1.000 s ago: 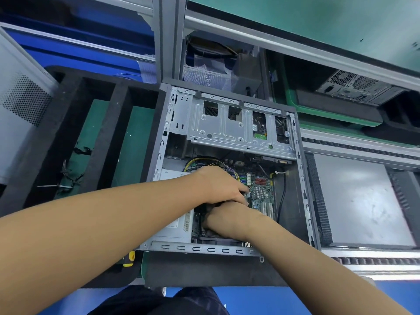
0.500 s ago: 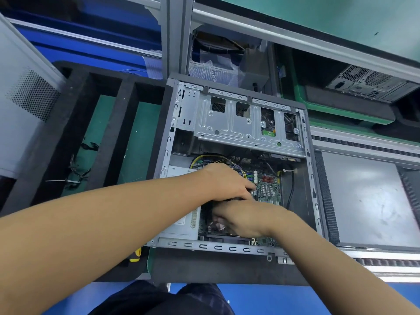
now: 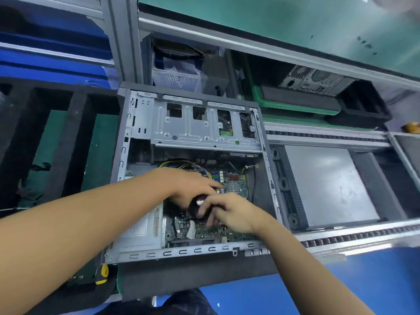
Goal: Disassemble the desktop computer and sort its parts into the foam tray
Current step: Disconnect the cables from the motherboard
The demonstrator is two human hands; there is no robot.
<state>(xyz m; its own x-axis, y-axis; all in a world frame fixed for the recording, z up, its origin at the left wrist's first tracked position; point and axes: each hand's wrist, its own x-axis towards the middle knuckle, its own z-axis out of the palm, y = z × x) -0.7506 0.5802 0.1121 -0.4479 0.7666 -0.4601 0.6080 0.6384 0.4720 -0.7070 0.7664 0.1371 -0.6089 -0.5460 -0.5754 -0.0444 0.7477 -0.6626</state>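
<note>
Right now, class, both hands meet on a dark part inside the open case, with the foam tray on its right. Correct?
No: the head view shows the foam tray left of the case. The left hand and right hand do meet on the dark part inside.

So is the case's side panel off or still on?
Off. The computer case lies with no panel on top: the motherboard and drive cage show, and the left hand and right hand reach inside.

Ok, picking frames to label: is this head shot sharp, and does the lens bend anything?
Head view: motherboard sharp; right hand and the dark part it grips motion-smeared; shelf rail bowed by the wide lens; soft glare on the grey panel.
</note>
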